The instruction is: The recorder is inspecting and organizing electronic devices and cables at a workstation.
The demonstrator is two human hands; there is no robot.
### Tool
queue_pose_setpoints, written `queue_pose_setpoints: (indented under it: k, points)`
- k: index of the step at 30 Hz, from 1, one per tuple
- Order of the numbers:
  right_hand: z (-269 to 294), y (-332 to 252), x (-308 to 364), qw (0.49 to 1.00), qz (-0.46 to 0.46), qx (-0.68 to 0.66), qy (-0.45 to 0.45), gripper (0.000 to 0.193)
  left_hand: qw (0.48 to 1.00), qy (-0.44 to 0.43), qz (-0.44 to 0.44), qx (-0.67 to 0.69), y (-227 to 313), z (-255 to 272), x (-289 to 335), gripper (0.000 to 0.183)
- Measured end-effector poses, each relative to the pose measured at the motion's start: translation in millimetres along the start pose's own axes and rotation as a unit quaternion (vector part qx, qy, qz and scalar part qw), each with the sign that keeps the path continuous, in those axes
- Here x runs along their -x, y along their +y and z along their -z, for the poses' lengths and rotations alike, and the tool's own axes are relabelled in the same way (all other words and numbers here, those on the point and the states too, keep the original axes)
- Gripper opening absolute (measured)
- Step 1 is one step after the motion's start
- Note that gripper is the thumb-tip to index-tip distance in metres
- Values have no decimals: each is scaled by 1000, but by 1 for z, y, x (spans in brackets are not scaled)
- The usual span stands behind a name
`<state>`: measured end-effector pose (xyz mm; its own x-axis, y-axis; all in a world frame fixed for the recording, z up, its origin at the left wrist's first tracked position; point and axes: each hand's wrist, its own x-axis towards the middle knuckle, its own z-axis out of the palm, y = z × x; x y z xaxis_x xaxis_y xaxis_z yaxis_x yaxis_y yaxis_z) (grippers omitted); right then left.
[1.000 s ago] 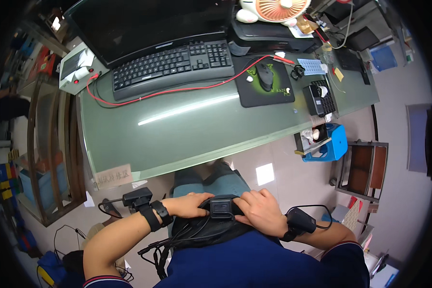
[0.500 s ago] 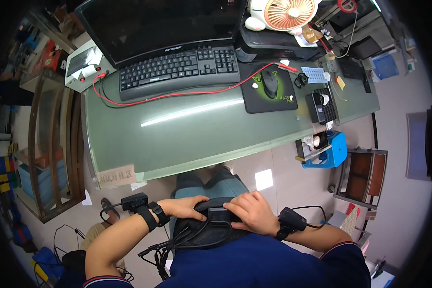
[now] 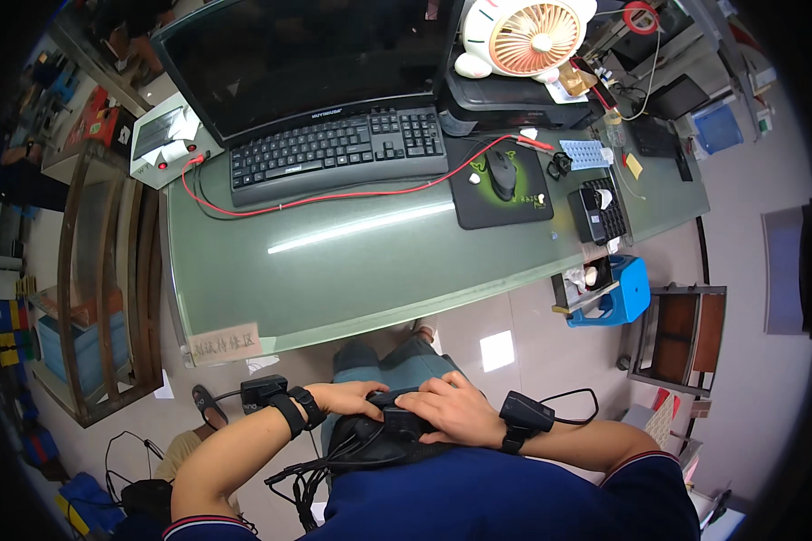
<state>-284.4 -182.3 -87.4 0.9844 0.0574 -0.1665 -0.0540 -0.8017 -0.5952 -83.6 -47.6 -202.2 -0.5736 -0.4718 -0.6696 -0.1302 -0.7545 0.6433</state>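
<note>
At my waist lies a black waist pouch [image 3: 356, 448] with a small black box [image 3: 404, 424] on its front. My left hand [image 3: 354, 398] grips the pouch's upper edge beside the box, thumb toward the box and fingertips partly hidden. My right hand [image 3: 451, 410] is bent over the top and right side of the box, its fingers curled on it. Black cables [image 3: 307, 476] run out of the pouch and hang in a bundle to the left. Each wrist carries a strapped black module, the left module [image 3: 263, 391] and the right module [image 3: 527, 412].
Ahead stands a green-topped desk [image 3: 361, 279] with a monitor [image 3: 307, 63], keyboard [image 3: 338, 149], mouse [image 3: 501, 174], white fan [image 3: 532, 41] and red cable [image 3: 334, 199]. A blue stool [image 3: 627, 293] is at the right, a wooden-framed rack [image 3: 99, 288] at the left. Another person's sandalled foot [image 3: 209, 408] shows at lower left.
My right hand has shifted left, its fingers now over the top of the box. My left hand stays at the pouch. The desk sits slightly lower in view.
</note>
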Motion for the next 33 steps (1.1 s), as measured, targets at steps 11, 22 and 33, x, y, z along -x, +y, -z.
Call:
queue_pose_setpoints:
  k: [11, 22, 33]
  points:
    - [34, -19, 2, 979, -17, 182, -92, 56, 995, 31, -32, -91, 31, -4, -5, 83]
    - [11, 2, 28, 991, -127, 20, 29, 57, 984, 34, -55, -167, 37, -10, -14, 59]
    - [17, 10, 53, 991, -131, 32, 21, 56, 856, 239, -283, -361, 54, -27, 20, 27]
